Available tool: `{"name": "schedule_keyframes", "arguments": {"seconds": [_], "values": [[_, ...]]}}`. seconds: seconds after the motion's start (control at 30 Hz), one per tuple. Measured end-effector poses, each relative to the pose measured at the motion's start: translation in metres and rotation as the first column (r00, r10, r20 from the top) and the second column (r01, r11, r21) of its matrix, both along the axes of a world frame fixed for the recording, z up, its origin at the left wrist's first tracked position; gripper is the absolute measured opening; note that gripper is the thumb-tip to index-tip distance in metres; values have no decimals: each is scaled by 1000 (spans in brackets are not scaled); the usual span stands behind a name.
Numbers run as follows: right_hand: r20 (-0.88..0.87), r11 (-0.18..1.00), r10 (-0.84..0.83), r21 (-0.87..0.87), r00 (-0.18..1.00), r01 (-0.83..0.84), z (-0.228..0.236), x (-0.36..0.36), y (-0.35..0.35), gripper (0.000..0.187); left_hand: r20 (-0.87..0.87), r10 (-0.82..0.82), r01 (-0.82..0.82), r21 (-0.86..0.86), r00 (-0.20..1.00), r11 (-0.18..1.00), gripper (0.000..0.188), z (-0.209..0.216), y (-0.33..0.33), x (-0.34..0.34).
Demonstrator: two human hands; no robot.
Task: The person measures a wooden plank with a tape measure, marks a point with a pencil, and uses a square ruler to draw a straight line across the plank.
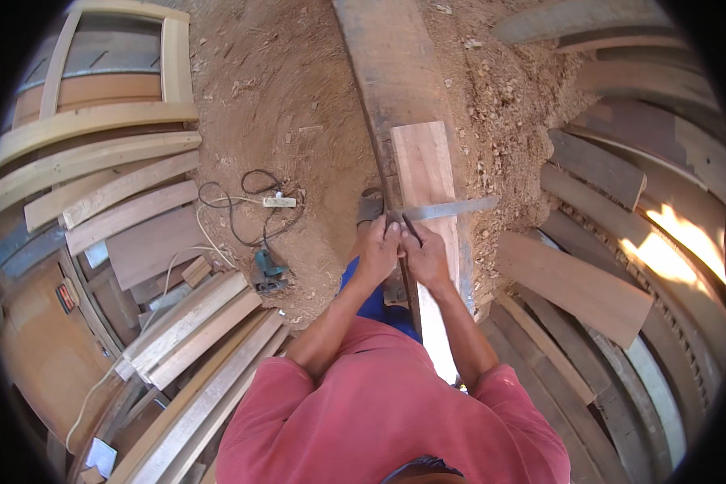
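Note:
A reddish-brown wooden board (424, 165) lies lengthwise in front of me on a wider, longer plank (395, 73). Across the board rests the flat metal blade of a try square (460, 207), its tip jutting past the right edge. My left hand (376, 252) is closed at the square's left end, near the board's left edge. Just beside it, my right hand (427, 260) pinches a thin dark stick like a pencil (412, 231), close under the blade. The two hands nearly touch, and their fingers hide the square's handle in part.
Sawdust and shavings (500, 113) cover the ground. At left lie a power strip (279, 202) with tangled cords and a green power tool (268, 270). Stacked timber (189, 327) fills the left side; more planks (577, 286) lie at right. My sandalled foot (370, 206) is beside the plank.

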State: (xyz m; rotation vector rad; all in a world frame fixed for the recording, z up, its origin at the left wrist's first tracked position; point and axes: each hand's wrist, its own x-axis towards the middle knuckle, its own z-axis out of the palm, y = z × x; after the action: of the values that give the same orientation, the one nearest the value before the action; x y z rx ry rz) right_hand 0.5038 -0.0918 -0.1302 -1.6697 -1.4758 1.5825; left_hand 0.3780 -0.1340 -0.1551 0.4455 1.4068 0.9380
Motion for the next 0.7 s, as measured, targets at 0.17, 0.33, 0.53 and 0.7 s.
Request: {"name": "schedule_keyframes", "arguments": {"seconds": [0.17, 0.33, 0.53, 0.7], "values": [[343, 837, 232, 407, 910, -366, 25, 18, 93, 25, -104, 238, -223, 133, 966, 966, 19, -51, 26, -14], [535, 756, 315, 359, 784, -548, 25, 25, 147, 27, -291, 84, -67, 68, 953, 995, 25, -62, 55, -22], [538, 701, 335, 405, 773, -586, 9, 27, 155, 33, -566, -58, 80, 14, 823, 997, 35, -12, 83, -13], [517, 692, 342, 426, 785, -583, 2, 28, 161, 32, -477, -40, 92, 85, 878, 992, 35, -32, 72, -13]]}}
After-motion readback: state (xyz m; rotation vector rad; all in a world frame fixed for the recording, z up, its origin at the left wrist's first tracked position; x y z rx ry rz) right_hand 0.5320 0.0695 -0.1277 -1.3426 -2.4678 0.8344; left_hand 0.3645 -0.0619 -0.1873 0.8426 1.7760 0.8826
